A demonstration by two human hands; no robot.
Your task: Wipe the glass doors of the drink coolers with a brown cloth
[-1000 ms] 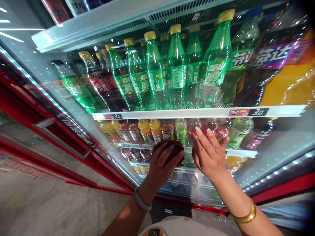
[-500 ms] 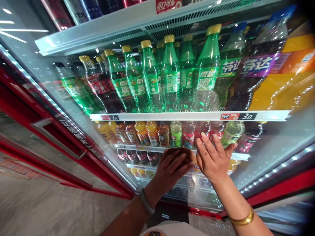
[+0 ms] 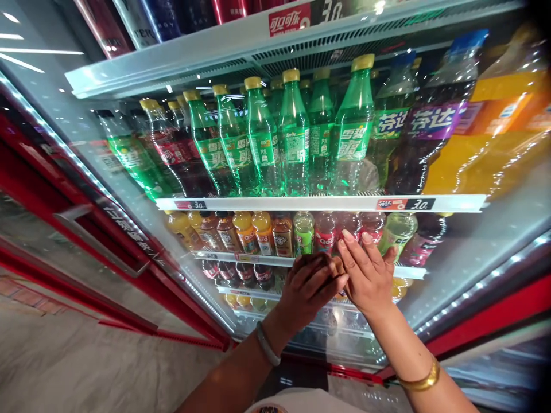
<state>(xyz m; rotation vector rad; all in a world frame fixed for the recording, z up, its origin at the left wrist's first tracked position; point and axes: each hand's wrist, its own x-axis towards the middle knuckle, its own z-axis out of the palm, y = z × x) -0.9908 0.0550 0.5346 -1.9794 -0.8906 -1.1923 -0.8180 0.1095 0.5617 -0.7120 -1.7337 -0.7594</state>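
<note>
My left hand (image 3: 310, 289), with a grey bangle on its wrist, is raised in front of a glass-fronted drinks fridge. Its fingers are slightly curved and partly in shadow, and I see nothing held in them. Their tips meet the side of my right hand (image 3: 369, 272), whose fingers are spread and stretched upward. A gold bracelet (image 3: 424, 378) circles the right wrist. Behind the hands stand small red-labelled bottles (image 3: 325, 232) and a green-labelled bottle (image 3: 305, 234). Whether the hands touch the glass, I cannot tell.
Green Sprite bottles (image 3: 295, 140) with yellow caps line the shelf above, beside purple-labelled Fanta (image 3: 434, 123) and large orange bottles (image 3: 499, 115). Cans fill the top shelf (image 3: 172, 57). A red door frame with a metal handle (image 3: 101, 241) stands at left, over a grey floor (image 3: 86, 367).
My left hand has moved slightly right, so its fingertips now meet my right hand. The right hand has shifted a little left. The view has tilted slightly.
</note>
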